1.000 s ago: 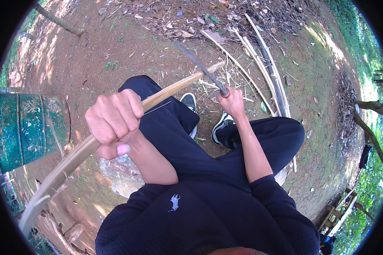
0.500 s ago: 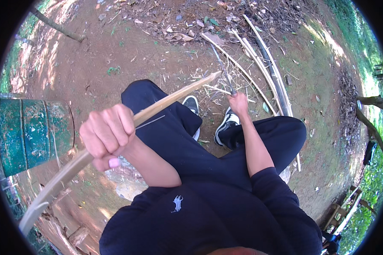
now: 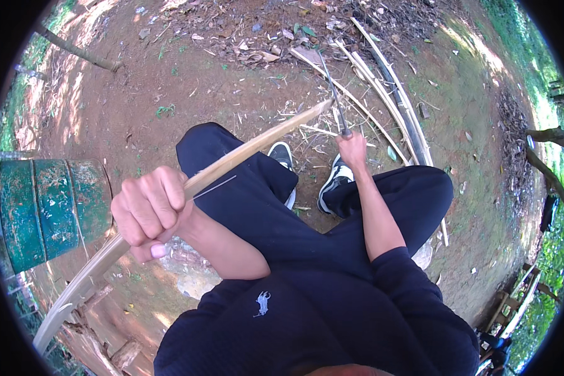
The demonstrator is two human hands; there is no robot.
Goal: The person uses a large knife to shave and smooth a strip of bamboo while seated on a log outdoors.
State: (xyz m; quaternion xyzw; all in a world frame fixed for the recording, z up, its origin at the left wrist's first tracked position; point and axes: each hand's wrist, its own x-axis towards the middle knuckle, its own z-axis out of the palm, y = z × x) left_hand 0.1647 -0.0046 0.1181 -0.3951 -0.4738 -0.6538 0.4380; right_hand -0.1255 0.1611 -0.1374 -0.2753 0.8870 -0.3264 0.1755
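Note:
My left hand [image 3: 147, 212] is closed around a long pale bamboo strip [image 3: 257, 145] that runs from the lower left up toward the middle of the view, over my left knee. A thin fibre peels off the strip just right of that hand. My right hand [image 3: 352, 149] grips the handle of a long knife [image 3: 332, 94], whose blade points up and away, next to the strip's far tip. I sit with my legs in dark trousers and my black-and-white shoes [image 3: 336, 177] on bare earth.
A green metal drum [image 3: 50, 210] stands at my left. Several long bamboo strips [image 3: 391, 88] lie on the ground ahead at the right, with dry leaves and shavings around them. Branches and wood pieces lie at the edges.
The knife came off the strip's far end and swung down, then rose again to stand beside the tip. My left hand with the strip shifted slightly down and left.

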